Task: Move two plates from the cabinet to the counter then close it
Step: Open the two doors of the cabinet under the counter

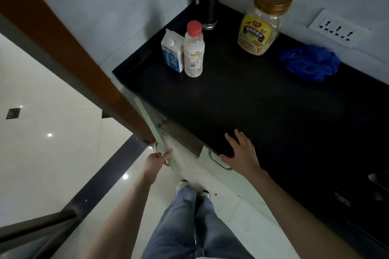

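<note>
The pale green cabinet door (156, 133) under the black counter (263, 107) stands swung out, seen edge-on. My left hand (156, 159) is closed around its metal handle (156, 147) near the door's lower end. My right hand (242, 150) lies flat, fingers spread, on the counter's front edge, holding nothing. Just below it hangs the neighbouring door (212, 164) with its own metal handle. The cabinet's inside is dark and mostly hidden by the counter; I see no plates in view.
At the counter's back left stand a milk carton (171, 53), a red-capped bottle (193, 50) and a chopstick holder (207, 4). A gold-lidded jar (263, 21) and blue cloth (310, 62) sit further right. A brown door frame (63, 48) runs along the left. My feet stand on pale tiles.
</note>
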